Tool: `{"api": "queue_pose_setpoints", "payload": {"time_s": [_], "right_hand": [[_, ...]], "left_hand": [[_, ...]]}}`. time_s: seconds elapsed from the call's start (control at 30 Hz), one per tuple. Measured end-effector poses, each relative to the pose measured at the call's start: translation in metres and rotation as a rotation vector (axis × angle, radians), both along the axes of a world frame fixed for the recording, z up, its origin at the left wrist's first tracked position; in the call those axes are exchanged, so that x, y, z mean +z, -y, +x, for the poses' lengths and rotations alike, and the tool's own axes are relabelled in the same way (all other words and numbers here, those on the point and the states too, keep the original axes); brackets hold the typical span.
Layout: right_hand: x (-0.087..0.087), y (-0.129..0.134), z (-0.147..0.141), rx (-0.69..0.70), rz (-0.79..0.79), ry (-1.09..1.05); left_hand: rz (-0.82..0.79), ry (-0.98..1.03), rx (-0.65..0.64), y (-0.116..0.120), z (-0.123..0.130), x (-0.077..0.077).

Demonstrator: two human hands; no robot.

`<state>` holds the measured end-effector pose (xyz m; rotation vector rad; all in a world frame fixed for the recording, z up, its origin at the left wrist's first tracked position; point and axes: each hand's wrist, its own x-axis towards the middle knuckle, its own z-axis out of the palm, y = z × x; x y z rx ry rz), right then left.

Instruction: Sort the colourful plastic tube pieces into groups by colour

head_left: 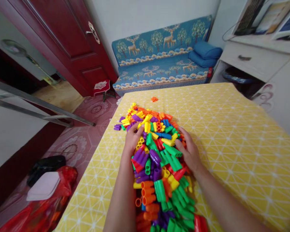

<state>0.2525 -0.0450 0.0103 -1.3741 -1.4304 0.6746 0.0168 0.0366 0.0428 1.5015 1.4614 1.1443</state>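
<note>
A long heap of plastic toy pieces [157, 158] in purple, green, orange, yellow, red and blue runs down the yellow patterned tablecloth [222, 129]. At the heap's left edge, my left hand [133, 138] touches the yellow and purple pieces, its fingers apart. On the opposite side my right hand [188, 150] rests against the green and orange pieces, thumb and fingers spread. Neither hand is closed on a piece. One small orange piece [154, 99] lies by itself beyond the heap, near the far edge of the table.
Behind the table stands a blue sofa [154, 64] with folded blue cushions [205, 54]. A red stool [102, 87] is by the red door [62, 35]. Red plastic bags [38, 209] and a white lid [43, 186] lie on the floor at left. White cabinet [258, 61] at right.
</note>
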Motion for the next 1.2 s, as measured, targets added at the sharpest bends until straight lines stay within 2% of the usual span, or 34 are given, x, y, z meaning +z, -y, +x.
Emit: {"api": "queue_pose_setpoints", "payload": {"time_s": [0.2, 0.3, 0.37, 0.47, 0.53, 0.57, 0.6, 0.67, 0.73, 0.77, 0.83, 0.9, 0.97, 1.03, 1.13, 1.2], "right_hand": [[0.007, -0.003, 0.012, -0.063, -0.036, -0.158], [0.003, -0.008, 0.021, -0.115, -0.025, -0.217], [-0.002, -0.012, 0.028, -0.166, 0.006, -0.241], [-0.008, -0.015, 0.035, -0.237, 0.023, -0.242], [-0.009, -0.014, 0.037, -0.275, 0.019, -0.231], [-0.009, -0.014, 0.038, -0.287, 0.021, -0.225], [-0.008, -0.013, 0.038, -0.297, 0.028, -0.219], [-0.007, -0.014, 0.037, -0.294, 0.046, -0.211], [-0.007, -0.015, 0.035, -0.279, 0.055, -0.215], [-0.007, -0.016, 0.034, -0.274, 0.058, -0.220], [-0.008, -0.018, 0.032, -0.273, 0.064, -0.230], [-0.009, -0.019, 0.031, -0.282, 0.075, -0.232], [-0.010, -0.020, 0.031, -0.280, 0.083, -0.234], [-0.010, -0.020, 0.031, -0.270, 0.083, -0.243], [-0.009, -0.019, 0.031, -0.267, 0.072, -0.260], [-0.009, -0.019, 0.030, -0.272, 0.062, -0.267]], "left_hand": [[0.124, -0.195, 0.071, 0.001, 0.054, 0.005], [0.202, -0.203, -0.006, 0.007, 0.092, 0.009], [0.181, -0.257, -0.053, 0.011, 0.114, 0.014], [0.159, -0.340, -0.202, 0.016, 0.125, 0.027], [0.218, -0.294, -0.366, 0.015, 0.110, 0.036], [0.259, -0.246, -0.413, 0.012, 0.096, 0.039], [0.280, -0.216, -0.391, 0.008, 0.077, 0.041], [0.339, -0.197, -0.135, -0.006, 0.028, 0.037], [0.371, -0.255, 0.127, -0.026, -0.026, 0.024], [0.359, -0.290, 0.219, -0.038, -0.051, 0.014], [0.251, -0.321, 0.318, -0.061, -0.091, -0.006], [0.103, -0.302, 0.299, -0.082, -0.111, -0.023], [0.065, -0.307, 0.213, -0.095, -0.108, -0.034], [0.090, -0.248, 0.111, -0.098, -0.088, -0.037], [0.158, -0.143, -0.006, -0.084, -0.044, -0.033], [0.172, -0.190, -0.122, -0.063, -0.017, -0.028]]}}
